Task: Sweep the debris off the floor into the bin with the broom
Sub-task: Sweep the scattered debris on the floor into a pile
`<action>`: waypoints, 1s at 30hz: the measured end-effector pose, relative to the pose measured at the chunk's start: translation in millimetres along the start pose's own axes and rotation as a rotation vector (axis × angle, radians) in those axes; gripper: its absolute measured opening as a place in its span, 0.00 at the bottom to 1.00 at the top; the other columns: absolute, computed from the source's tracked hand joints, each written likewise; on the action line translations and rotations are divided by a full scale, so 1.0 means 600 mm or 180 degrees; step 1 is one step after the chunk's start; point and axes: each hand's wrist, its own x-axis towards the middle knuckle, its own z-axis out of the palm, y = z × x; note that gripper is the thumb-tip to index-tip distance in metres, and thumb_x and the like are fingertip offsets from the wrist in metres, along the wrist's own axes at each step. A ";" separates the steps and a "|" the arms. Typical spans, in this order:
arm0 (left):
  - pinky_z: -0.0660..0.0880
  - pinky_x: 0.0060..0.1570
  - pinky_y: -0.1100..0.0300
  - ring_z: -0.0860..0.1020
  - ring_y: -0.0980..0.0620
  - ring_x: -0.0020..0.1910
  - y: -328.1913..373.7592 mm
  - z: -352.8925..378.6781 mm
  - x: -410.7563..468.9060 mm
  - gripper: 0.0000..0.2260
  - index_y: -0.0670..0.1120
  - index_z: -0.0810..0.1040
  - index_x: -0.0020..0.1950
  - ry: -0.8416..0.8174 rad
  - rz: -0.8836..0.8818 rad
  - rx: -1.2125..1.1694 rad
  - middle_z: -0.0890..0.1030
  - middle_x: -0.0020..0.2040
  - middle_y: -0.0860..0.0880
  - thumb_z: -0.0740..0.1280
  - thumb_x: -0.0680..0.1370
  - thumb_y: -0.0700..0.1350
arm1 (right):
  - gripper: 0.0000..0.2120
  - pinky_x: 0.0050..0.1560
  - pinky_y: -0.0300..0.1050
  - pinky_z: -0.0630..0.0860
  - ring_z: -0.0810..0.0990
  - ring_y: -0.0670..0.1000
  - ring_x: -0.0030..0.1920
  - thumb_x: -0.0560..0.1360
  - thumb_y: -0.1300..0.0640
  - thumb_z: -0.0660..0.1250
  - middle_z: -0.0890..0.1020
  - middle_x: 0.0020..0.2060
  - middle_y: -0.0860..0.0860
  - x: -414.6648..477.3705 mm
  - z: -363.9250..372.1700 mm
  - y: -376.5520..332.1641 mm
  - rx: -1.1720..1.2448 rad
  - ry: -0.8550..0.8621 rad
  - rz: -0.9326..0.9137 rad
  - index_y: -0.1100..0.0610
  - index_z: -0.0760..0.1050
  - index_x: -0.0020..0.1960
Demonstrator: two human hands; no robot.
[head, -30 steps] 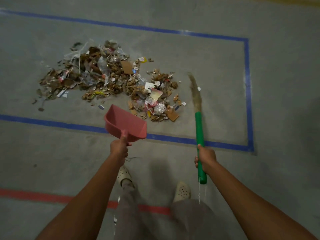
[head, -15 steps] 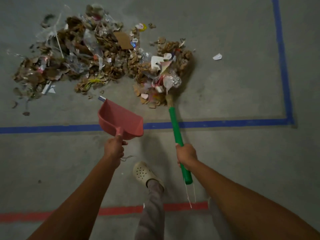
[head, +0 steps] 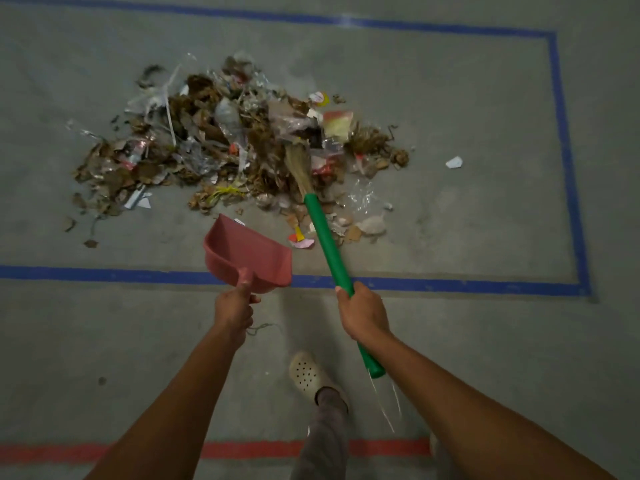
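Observation:
A wide pile of debris (head: 221, 150), made of cardboard scraps, dry leaves, plastic wrap and paper, lies on the grey floor inside a blue taped rectangle. My right hand (head: 362, 311) grips the green handle of a broom (head: 325, 244); its straw head lies in the right part of the pile. My left hand (head: 235, 306) holds the handle of a pink dustpan (head: 249, 256), tilted just above the floor at the near edge of the pile. One white scrap (head: 454, 162) lies apart to the right. No bin is in view.
Blue tape (head: 104, 273) runs across the floor just under the dustpan and up the right side. A red tape line (head: 242, 448) crosses near my feet. My pale perforated shoe (head: 308, 374) stands between my arms.
The broom head has swept leftward, from beside the pile's right edge into it, pushing scraps together. A white scrap was left behind on the right. The dustpan stays low at the pile's near edge.

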 end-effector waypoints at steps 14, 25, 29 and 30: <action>0.54 0.20 0.68 0.59 0.56 0.18 0.102 -0.019 -0.079 0.22 0.40 0.73 0.36 -0.0005 0.0221 -0.0043 0.68 0.33 0.43 0.67 0.79 0.57 | 0.17 0.40 0.46 0.71 0.77 0.55 0.43 0.81 0.42 0.59 0.79 0.43 0.52 -0.112 -0.126 0.001 -0.0078 0.0323 -0.0211 0.55 0.76 0.54; 0.56 0.19 0.69 0.60 0.58 0.18 0.001 0.028 -0.062 0.21 0.39 0.75 0.42 -0.0032 0.0012 0.0178 0.74 0.36 0.43 0.67 0.79 0.59 | 0.20 0.45 0.48 0.79 0.82 0.62 0.47 0.80 0.45 0.61 0.83 0.49 0.61 -0.060 -0.083 0.142 0.0723 0.0477 0.1339 0.63 0.77 0.54; 0.56 0.19 0.68 0.60 0.58 0.18 -0.057 0.021 -0.063 0.21 0.38 0.76 0.46 0.0010 -0.0147 0.0228 0.74 0.36 0.44 0.67 0.79 0.58 | 0.15 0.40 0.51 0.82 0.83 0.59 0.37 0.79 0.50 0.63 0.82 0.40 0.58 -0.076 -0.023 0.188 0.0826 0.0095 0.1863 0.63 0.75 0.52; 0.56 0.19 0.68 0.60 0.58 0.18 -0.069 0.016 -0.063 0.21 0.38 0.76 0.46 0.0041 -0.0178 0.0255 0.74 0.36 0.44 0.67 0.79 0.57 | 0.14 0.37 0.49 0.82 0.81 0.57 0.34 0.79 0.50 0.63 0.81 0.37 0.57 -0.077 -0.002 0.193 0.0768 -0.0088 0.1841 0.63 0.74 0.50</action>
